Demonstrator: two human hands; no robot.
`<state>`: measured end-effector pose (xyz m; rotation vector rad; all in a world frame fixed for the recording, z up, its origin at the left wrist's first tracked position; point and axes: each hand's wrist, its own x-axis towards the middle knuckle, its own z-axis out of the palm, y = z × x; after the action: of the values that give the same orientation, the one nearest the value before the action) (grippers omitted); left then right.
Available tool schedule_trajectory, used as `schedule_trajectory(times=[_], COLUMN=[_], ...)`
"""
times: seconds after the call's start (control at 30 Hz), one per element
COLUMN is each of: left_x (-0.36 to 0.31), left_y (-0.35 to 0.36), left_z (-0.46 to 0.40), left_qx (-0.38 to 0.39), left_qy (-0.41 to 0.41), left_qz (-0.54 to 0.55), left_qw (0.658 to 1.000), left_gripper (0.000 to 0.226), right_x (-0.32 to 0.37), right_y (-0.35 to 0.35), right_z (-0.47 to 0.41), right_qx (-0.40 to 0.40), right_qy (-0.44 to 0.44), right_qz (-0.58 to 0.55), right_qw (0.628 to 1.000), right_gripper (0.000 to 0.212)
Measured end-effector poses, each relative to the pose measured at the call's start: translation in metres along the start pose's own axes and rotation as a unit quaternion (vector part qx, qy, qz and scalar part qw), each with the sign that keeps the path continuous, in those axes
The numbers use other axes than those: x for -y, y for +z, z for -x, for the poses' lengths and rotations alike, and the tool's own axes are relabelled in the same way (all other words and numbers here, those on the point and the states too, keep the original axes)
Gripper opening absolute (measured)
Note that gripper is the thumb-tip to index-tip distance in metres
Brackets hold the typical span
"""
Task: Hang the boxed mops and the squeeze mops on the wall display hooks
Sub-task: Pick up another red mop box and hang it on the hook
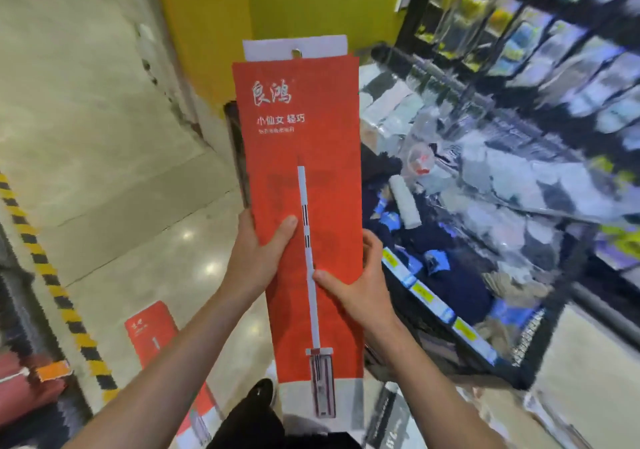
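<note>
- A tall red boxed mop [304, 213] stands nearly upright in front of the person, held up in the air between both hands, its printed face turned toward them.
- The print shows white lettering near the top and a picture of a long white mop handle running down to a flat mop head at the pale lower band.
- A white hang tab [295, 47] with a small hole sticks up from the top of the box, set against the yellow wall [311, 2] behind it.
- The left hand [258, 253] grips the box's left edge about midway up, thumb laid across the red front and fingers tucked behind.
- The right hand [360, 286] grips the right edge a little lower, thumb pressed on the front beside the printed handle, fingers curled round the side.
- A second red boxed mop [152, 331] lies flat on the glossy tiled floor [114, 178], low and to the left of the held one, partly hidden by the left forearm.
- A yellow-and-black striped strip [52, 275] runs along the floor at the far left.
- To the right stands a black wire display rack [540, 338] crowded with bagged goods, too blurred to tell apart, with yellow price tags [422, 291] along its front rail.
</note>
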<state>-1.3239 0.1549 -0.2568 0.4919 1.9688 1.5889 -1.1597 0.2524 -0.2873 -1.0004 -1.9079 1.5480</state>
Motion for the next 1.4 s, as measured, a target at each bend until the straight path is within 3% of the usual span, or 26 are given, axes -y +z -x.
schedule_trajectory(times=[0.1, 0.27, 0.37, 0.5, 0.6, 0.73, 0.9, 1.17, 1.4], left_x=[-0.023, -0.044, -0.046, -0.049, -0.056, -0.054, -0.033, -0.025, -0.046], left_y=[0.028, 0.084, 0.121, 0.167, 0.198, 0.236, 0.279, 0.344, 0.407], left_z=[0.000, 0.010, 0.028, 0.068, 0.109, 0.179, 0.288, 0.500, 0.648], left_qx=[0.079, 0.220, 0.272, 0.360, 0.421, 0.487, 0.542, 0.663, 0.731], left_qy=[0.032, 0.093, 0.124, 0.134, 0.136, 0.139, 0.155, 0.174, 0.199], left_qz=[-0.010, 0.017, 0.057, 0.090, 0.099, 0.105, 0.079, 0.072, 0.084], left_qw=[0.996, 0.971, 0.952, 0.919, 0.891, 0.856, 0.822, 0.724, 0.648], left_gripper=[0.055, 0.049, 0.057, 0.083, 0.076, 0.068, 0.098, 0.087, 0.085], right_x=[0.011, 0.022, 0.023, 0.020, 0.013, 0.002, -0.021, -0.038, -0.040], right_y=[-0.025, -0.061, -0.078, -0.100, -0.116, -0.136, -0.168, -0.229, -0.290], right_z=[0.021, 0.065, 0.099, 0.155, 0.203, 0.274, 0.377, 0.560, 0.668], right_qx=[-0.094, -0.244, -0.320, -0.405, -0.461, -0.526, -0.579, -0.675, -0.749], right_qy=[0.016, 0.036, 0.054, 0.066, 0.079, 0.084, 0.085, 0.080, 0.073], right_qz=[-0.024, -0.039, -0.037, -0.024, -0.027, -0.031, -0.034, -0.023, 0.004], right_qw=[0.995, 0.968, 0.945, 0.911, 0.883, 0.846, 0.810, 0.733, 0.659], right_gripper=[0.103, 0.097, 0.094, 0.100, 0.099, 0.097, 0.094, 0.098, 0.098])
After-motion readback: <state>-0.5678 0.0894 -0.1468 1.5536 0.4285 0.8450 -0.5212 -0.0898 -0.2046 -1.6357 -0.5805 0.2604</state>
